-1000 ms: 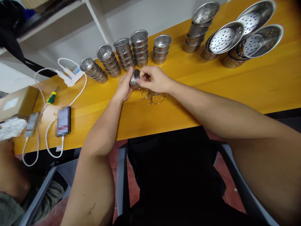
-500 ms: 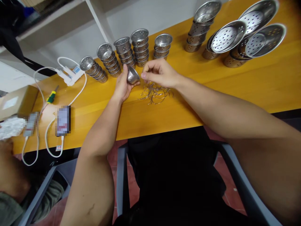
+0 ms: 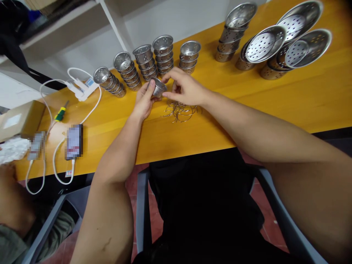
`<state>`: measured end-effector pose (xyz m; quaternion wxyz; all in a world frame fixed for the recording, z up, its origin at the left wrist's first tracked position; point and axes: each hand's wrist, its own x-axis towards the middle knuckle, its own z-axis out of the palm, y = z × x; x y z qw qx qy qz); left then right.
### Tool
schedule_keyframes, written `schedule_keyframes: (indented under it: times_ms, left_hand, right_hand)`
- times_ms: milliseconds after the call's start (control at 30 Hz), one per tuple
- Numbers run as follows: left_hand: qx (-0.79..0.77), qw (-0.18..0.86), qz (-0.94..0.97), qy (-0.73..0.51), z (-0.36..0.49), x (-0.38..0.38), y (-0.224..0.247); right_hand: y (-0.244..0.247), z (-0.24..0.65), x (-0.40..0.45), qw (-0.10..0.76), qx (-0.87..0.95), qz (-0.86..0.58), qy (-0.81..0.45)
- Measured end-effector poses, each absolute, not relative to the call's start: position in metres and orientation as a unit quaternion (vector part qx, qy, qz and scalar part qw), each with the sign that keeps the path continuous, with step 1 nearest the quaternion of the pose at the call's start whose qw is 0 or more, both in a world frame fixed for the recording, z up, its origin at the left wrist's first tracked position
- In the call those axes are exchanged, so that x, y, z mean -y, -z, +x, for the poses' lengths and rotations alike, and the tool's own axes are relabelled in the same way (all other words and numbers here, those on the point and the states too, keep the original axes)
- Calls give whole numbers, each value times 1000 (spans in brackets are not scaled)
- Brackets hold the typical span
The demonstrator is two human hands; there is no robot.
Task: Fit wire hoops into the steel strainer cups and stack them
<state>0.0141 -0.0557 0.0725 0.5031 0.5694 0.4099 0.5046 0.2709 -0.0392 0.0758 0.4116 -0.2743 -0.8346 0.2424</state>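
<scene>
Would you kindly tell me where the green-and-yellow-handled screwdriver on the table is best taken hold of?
Probably by the thick handle of the green-and-yellow-handled screwdriver, coming from above: it lies flat on the yellow wooden table, and the thin metal shaft offers less to hold. A white cable runs to its right, so close the fingers across the handle.

Yellow worktop (image 3: pixel 275 99) carries everything, screwdriver as landmark. Green-handled screwdriver (image 3: pixel 61 112) lies near worktop's left end. White power strip (image 3: pixel 81 88) just right of and beyond screwdriver, white cables (image 3: pixel 90 108) looping from it. Two phones (image 3: pixel 74 141) nearer than screwdriver, plugged in. Cardboard box (image 3: pixel 20 119) left of screwdriver, crumpled white cloth (image 3: pixel 12 149) beside it. Large perforated steel bowls (image 3: pixel 286 40) far right of screwdriver.
</scene>
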Motion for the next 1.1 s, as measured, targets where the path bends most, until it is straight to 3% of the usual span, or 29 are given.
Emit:
schedule_keyframes:
  times_ms: [200, 367, 467, 667, 1100]
  left_hand:
    - [-390, 513, 581, -497, 14, 56, -73]
    - [-432, 518, 565, -476, 16, 56, -78]
    - [-452, 518, 562, -460, 19, 59, -81]
    - [-458, 521, 564, -447, 20, 61, -84]
    - [-467, 519, 566, -439, 21, 61, -86]
  right_hand:
    - [-82, 269, 45, 399, 848, -278, -211]
    - [-87, 303, 9, 524, 772, -357, -51]
    - [-86, 334, -18, 552, 721, -417, 25]
    - [-80, 353, -44, 525, 687, -503, 6]
    - [-71, 342, -57, 509, 721, -469, -18]
